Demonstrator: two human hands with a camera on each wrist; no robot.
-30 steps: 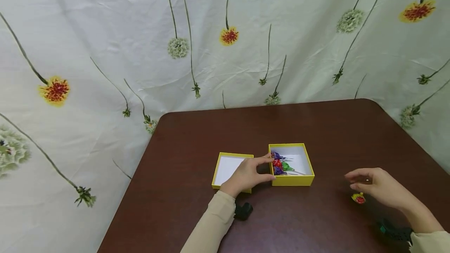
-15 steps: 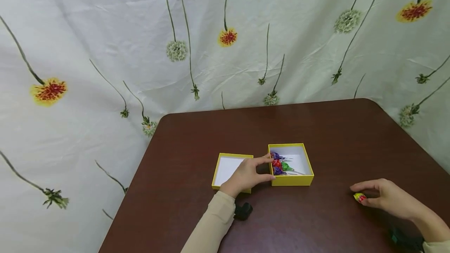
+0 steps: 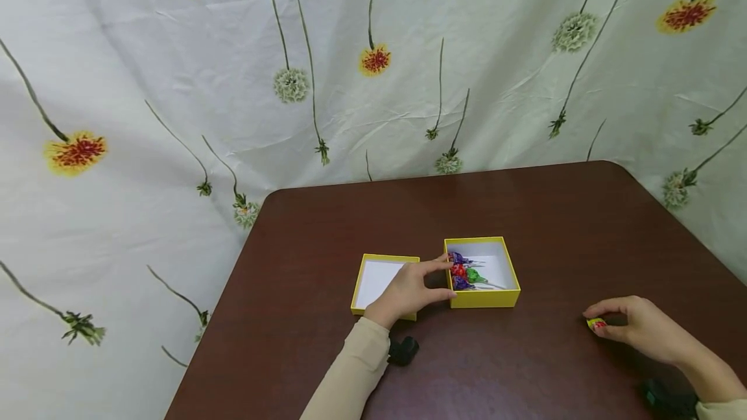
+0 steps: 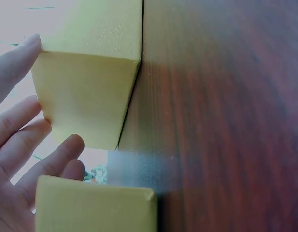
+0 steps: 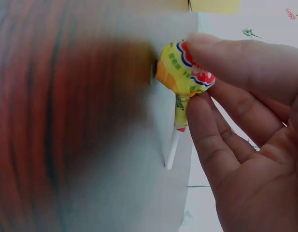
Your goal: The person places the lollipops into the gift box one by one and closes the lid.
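Observation:
In the right wrist view, my right hand [image 3: 648,332] pinches a lollipop [image 5: 180,70] by its yellow-and-red wrapped head. The white stick [image 5: 172,151] hangs below the fingers, and the head is at the table surface. My left hand [image 3: 405,290] holds the left side of an open yellow box [image 3: 484,299], thumb at the near corner and fingertips at the rim. Inside the box, along its left side, lie several wrapped lollipops [image 3: 475,275] in purple, red and green. The left hand partly covers the box's left wall.
A yellow lid [image 3: 373,280] with a white inside lies left of the box, partly under the left hand and wrist. The brown table [image 3: 525,206] ends at a flower-print cloth [image 3: 496,57] behind it.
My right hand has come down around the yellow-and-red lollipop and taken hold of it. My left hand and the box stay in place.

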